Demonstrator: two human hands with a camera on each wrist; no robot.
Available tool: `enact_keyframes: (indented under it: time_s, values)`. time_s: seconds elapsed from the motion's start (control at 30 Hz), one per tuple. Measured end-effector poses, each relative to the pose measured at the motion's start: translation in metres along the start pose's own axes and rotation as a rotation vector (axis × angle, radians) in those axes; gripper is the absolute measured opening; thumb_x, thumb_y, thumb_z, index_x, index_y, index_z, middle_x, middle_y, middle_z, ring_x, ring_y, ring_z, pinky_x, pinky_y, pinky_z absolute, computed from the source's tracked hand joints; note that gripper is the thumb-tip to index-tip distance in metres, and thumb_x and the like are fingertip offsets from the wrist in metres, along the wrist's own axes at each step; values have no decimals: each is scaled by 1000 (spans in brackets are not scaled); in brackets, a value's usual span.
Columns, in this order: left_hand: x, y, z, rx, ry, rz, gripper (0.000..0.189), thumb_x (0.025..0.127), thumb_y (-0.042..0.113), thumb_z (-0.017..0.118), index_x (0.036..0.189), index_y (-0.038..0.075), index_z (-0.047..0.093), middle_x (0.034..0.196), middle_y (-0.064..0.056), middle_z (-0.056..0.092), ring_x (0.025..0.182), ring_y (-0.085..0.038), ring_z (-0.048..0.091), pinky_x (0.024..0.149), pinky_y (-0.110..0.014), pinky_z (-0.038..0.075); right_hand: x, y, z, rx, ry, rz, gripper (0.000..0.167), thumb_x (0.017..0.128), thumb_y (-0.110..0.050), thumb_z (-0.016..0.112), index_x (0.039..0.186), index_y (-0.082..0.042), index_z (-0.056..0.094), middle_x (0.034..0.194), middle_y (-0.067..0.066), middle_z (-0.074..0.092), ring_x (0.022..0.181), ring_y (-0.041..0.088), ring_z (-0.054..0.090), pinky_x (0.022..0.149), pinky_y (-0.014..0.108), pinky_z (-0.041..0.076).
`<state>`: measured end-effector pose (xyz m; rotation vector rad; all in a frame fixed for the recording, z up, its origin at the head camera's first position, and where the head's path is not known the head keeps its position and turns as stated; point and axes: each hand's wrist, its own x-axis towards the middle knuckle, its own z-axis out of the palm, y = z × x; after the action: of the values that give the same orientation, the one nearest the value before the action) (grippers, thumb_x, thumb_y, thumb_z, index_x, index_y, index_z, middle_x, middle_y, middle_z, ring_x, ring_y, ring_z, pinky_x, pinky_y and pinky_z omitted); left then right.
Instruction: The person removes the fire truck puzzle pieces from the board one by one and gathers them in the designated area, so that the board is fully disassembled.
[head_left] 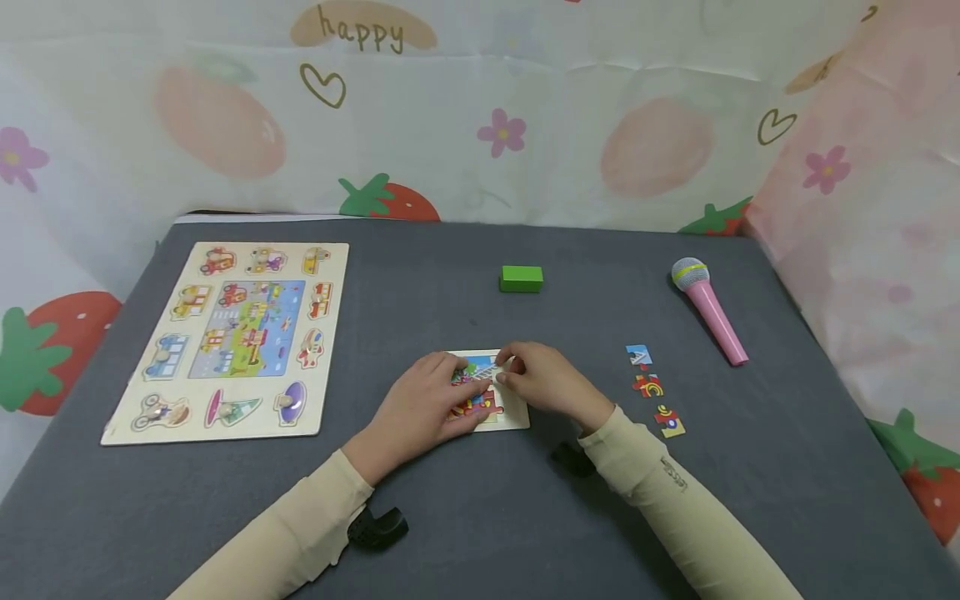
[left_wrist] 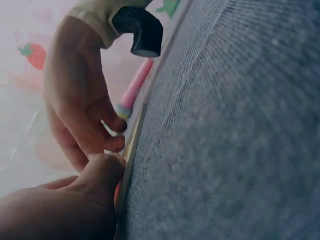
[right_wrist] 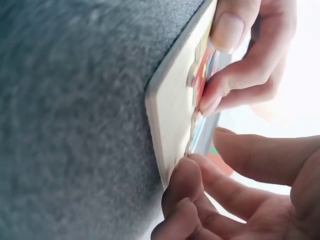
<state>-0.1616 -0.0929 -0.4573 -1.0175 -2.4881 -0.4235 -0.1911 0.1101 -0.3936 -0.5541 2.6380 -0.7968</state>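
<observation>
Our left hand [head_left: 423,402] presses, fingers loosely extended, on the jigsaw board [head_left: 516,414], six o'clock from the green block [head_left: 521,279]; whether our right hand [head_left: 546,382] pinches anything, we cannot tell. We judge the board light, stiff, best gripped by its rim.

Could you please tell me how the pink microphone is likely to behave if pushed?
The pink microphone would probably roll along a curve, since its round head looks wider than its narrowing handle. It is likely stiff, as the handle shows no bend.
</observation>
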Motion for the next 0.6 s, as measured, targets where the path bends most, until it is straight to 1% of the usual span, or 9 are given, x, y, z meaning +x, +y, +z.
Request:
enact_keyframes:
  time_s: [0.03, 0.1, 0.23, 0.33, 0.47, 0.6]
  values:
    - [0, 1, -1, 5, -1, -8, 33, 88, 44, 65, 113, 23, 71, 105, -10, 60, 100, -24, 56, 94, -40, 45, 1, -1, 0, 4, 3, 6, 21, 93, -15, 61, 111, -3, 64, 87, 8, 63, 68, 16, 54, 62, 29, 45]
    - [0, 4, -4, 21, -14, -35, 34, 87, 45, 66, 112, 23, 72, 110, -12, 61, 102, -26, 57, 92, -42, 46, 2, -2, 1, 14, 12, 22, 20, 94, -16, 61, 109, -4, 64, 89, 7, 64, 71, 15, 56, 63, 28, 46]
    - [-1, 11, -10, 44, -76, -128, 36, 88, 48, 64, 115, 26, 71, 124, -16, 60, 109, -29, 58, 86, -47, 48, 4, -5, 3, 47, 35, 57, 20, 95, -18, 60, 106, -4, 66, 89, 7, 64, 72, 16, 56, 64, 29, 46]
    - [-1, 18, -14, 53, -116, -183, 37, 89, 48, 62, 118, 26, 70, 130, -16, 58, 114, -29, 57, 80, -49, 49, 6, -7, 5, 64, 56, 83, 19, 95, -19, 60, 102, -4, 68, 87, 6, 65, 70, 16, 55, 62, 28, 45]
    - [0, 23, -18, 77, -137, -202, 39, 90, 48, 61, 120, 25, 69, 131, -17, 58, 117, -28, 57, 74, -49, 48, 7, -9, 6, 55, 83, 108, 17, 94, -19, 61, 97, -4, 69, 84, 5, 66, 68, 15, 56, 61, 27, 45]
    - [-1, 27, -21, 75, -152, -216, 40, 90, 47, 61, 122, 24, 68, 132, -18, 57, 119, -28, 56, 73, -49, 48, 8, -9, 8, 50, 104, 111, 16, 92, -17, 63, 96, -3, 69, 84, 6, 67, 69, 15, 58, 61, 27, 46]
